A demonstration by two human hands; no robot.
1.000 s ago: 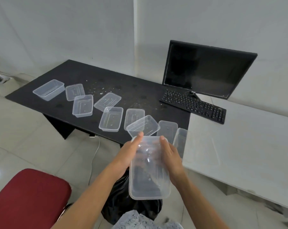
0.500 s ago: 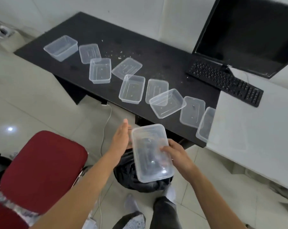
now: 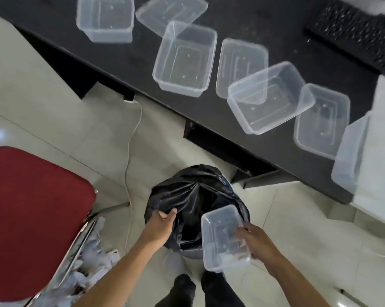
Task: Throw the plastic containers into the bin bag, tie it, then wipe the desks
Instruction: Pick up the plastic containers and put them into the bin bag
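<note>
A black bin bag (image 3: pixel 196 196) stands on the floor below the desk edge, its mouth partly gathered. My left hand (image 3: pixel 161 224) grips the bag's left rim. My right hand (image 3: pixel 255 242) holds a clear plastic container (image 3: pixel 222 235) by its right side, just above the bag's right edge. Several more clear containers and lids lie along the black desk (image 3: pixel 282 151), among them one upright container (image 3: pixel 185 60) and a tilted one (image 3: pixel 269 96) leaning on its neighbours.
A red chair seat (image 3: pixel 32 218) stands at the left, with a patterned cloth beneath it. A white cable (image 3: pixel 129 151) runs down from the desk. A black keyboard (image 3: pixel 355 29) sits at the upper right. A white desk (image 3: pixel 384 151) adjoins on the right.
My view has tipped down towards the floor. My left hand let go of the container and took the bag's rim. My right hand lowered the container to the bag.
</note>
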